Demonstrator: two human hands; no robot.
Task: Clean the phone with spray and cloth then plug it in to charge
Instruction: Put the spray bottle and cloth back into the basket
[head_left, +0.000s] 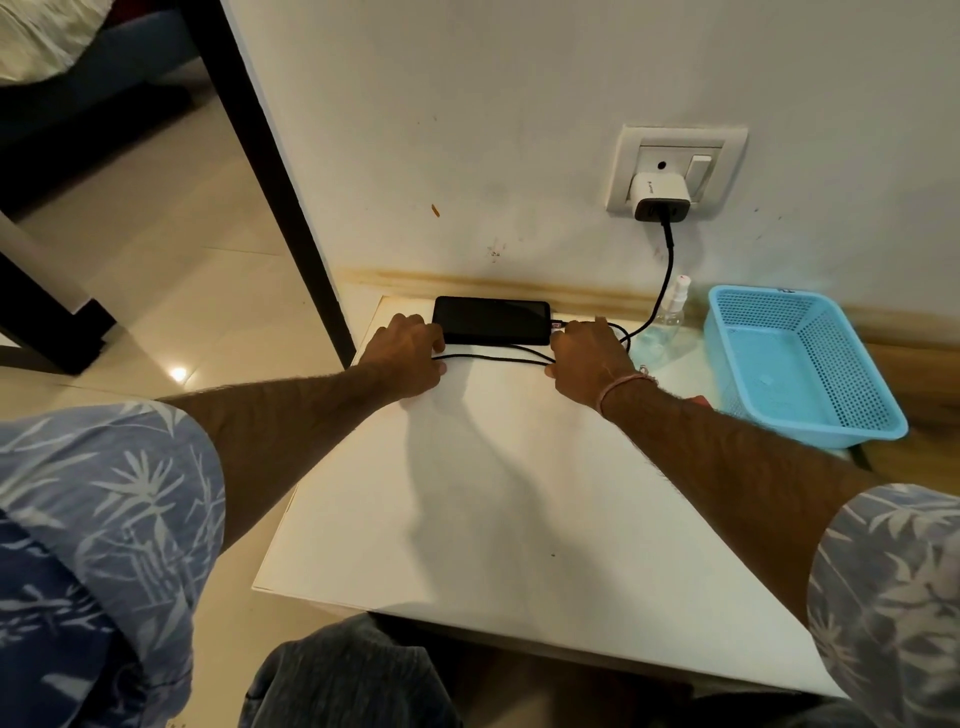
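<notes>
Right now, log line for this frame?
phone: flat on table | left hand: phone's left end | right hand: cable end | charger: in socket

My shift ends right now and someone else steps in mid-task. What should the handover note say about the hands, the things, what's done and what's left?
Left hand: holds the left end of the phone, which lies flat on the table.
Right hand: at the phone's right end, fingers on the cable plug; I cannot tell whether it is fully seated.
Charger sits in the wall socket with the cable attached. Spray bottle stands by the wall beside the blue basket.
Done: wall side connected. Cleaning cannot be judged.
Left: confirm the plug is in, then release.
</notes>
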